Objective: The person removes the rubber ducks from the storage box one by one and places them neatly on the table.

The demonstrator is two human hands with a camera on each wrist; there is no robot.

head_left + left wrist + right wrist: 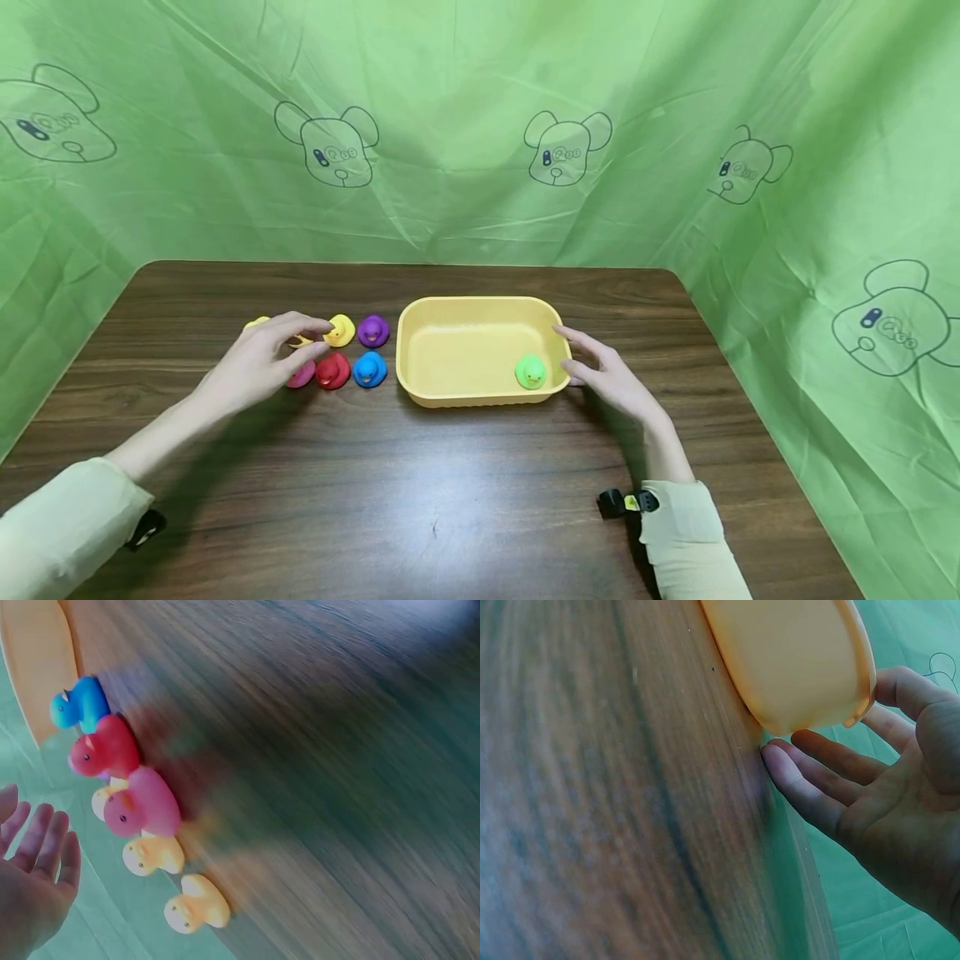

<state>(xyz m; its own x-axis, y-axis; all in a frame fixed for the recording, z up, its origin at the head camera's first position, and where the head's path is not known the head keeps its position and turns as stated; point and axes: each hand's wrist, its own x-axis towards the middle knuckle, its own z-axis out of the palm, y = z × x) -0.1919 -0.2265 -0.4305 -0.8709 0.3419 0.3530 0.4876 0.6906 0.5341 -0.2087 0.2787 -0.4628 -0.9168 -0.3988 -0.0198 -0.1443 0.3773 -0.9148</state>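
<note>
My left hand (pixel 262 354) hovers over the left part of two rows of rubber ducks, thumb apart from the fingers and nothing held. Close to its fingertips are a yellow duck (pixel 341 331), a pink duck (pixel 302 375) and a red duck (pixel 333 371). The hand partly covers two more yellow ducks, which the left wrist view shows as a nearer one (pixel 199 904) and another (pixel 154 856). With relaxed fingers, my right hand (pixel 611 379) touches the right end of a yellow plastic basin (pixel 457 354). Inside that basin sits a green duck (pixel 531 372).
A purple duck (pixel 372 331) and a blue duck (pixel 370 369) stand just left of the basin. The brown wooden table (pixel 360 492) reaches back to a green cloth backdrop (pixel 450 208), with more green cloth at both sides.
</note>
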